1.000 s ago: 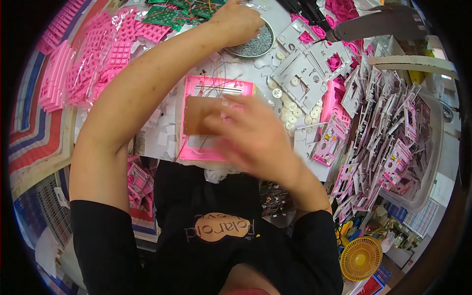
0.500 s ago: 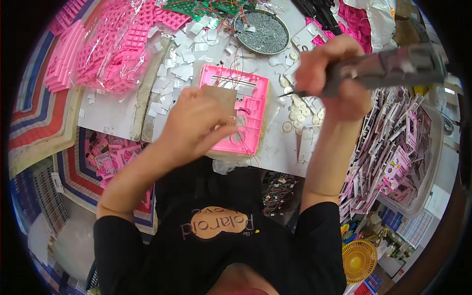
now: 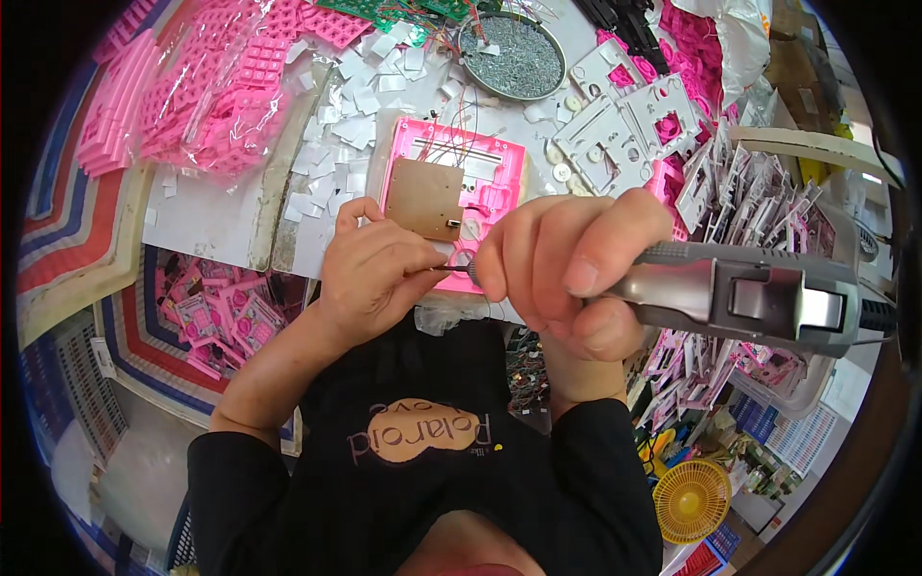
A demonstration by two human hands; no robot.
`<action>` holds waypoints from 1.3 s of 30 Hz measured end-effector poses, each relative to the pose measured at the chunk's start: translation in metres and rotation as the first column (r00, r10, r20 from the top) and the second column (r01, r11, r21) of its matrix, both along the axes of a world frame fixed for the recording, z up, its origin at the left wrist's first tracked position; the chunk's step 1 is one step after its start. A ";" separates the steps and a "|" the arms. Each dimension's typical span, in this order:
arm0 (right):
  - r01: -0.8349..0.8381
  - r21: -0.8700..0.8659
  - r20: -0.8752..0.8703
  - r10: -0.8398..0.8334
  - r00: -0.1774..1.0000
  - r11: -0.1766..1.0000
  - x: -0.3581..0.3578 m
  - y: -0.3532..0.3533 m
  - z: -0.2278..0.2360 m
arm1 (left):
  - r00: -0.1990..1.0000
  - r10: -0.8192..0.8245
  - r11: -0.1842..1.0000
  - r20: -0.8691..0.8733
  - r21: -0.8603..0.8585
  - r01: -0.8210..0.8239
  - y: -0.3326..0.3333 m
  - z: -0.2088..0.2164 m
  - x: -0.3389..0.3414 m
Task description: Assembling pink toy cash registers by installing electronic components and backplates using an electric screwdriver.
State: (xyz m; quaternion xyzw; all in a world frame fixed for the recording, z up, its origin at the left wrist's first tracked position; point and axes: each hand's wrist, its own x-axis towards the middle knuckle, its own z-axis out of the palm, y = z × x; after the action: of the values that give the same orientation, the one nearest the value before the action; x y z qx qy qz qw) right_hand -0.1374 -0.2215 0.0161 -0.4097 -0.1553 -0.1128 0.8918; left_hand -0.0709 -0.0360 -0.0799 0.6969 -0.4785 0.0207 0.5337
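Observation:
A pink plastic housing [image 3: 509, 158] lies on the table in front of me, with a brown circuit board [image 3: 423, 197] in its left part and thin wires at its far end. My right hand [image 3: 576, 269] is wrapped round a grey electric screwdriver [image 3: 740, 293], held nearly level with its bit pointing left. Over the near edge of the housing, my left hand [image 3: 384, 274] is closed, thumb and forefinger pinched together at the bit's tip. Whatever small thing sits between those fingertips is too small to make out.
A round metal dish of screws [image 3: 512, 58] stands beyond the housing. White paper squares [image 3: 355, 96] lie to its left, near bagged pink keypads [image 3: 216, 96]. White plastic frames [image 3: 600, 144] are at the right, by a bin packed with pink-and-white panels [image 3: 759, 206]. A yellow basket [image 3: 691, 501] sits lower right.
My right hand has brought the screwdriver down and left, to my left fingertips. The left hand has shifted nearer, off the brown board, and its fingers have pinched together.

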 end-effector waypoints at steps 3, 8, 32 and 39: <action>0.026 -0.009 -0.010 -0.027 1.000 1.000 -0.002 0.003 -0.004 | 1.000 0.012 1.000 0.013 -0.025 -0.011 -0.001 -0.003 0.000; 0.161 -0.015 0.015 -0.161 0.987 0.987 0.003 0.002 -0.016 | 0.996 0.037 0.998 0.086 0.046 -0.041 -0.003 0.011 0.015; 0.313 -0.673 0.140 -0.300 0.944 0.670 0.043 -0.018 -0.063 | 0.997 0.046 0.917 0.058 0.393 -0.065 0.003 -0.004 0.011; 0.127 -0.183 0.139 -0.102 0.985 0.975 0.024 -0.009 -0.033 | 0.994 0.081 0.972 -0.074 0.226 -0.062 -0.007 0.004 0.012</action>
State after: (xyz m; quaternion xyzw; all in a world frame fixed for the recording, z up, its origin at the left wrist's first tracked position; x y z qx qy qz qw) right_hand -0.1135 -0.2306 -0.0168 -0.4937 -0.1986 -0.1748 0.8284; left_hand -0.0589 -0.0434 -0.0759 0.7696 -0.4298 -0.0427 0.4703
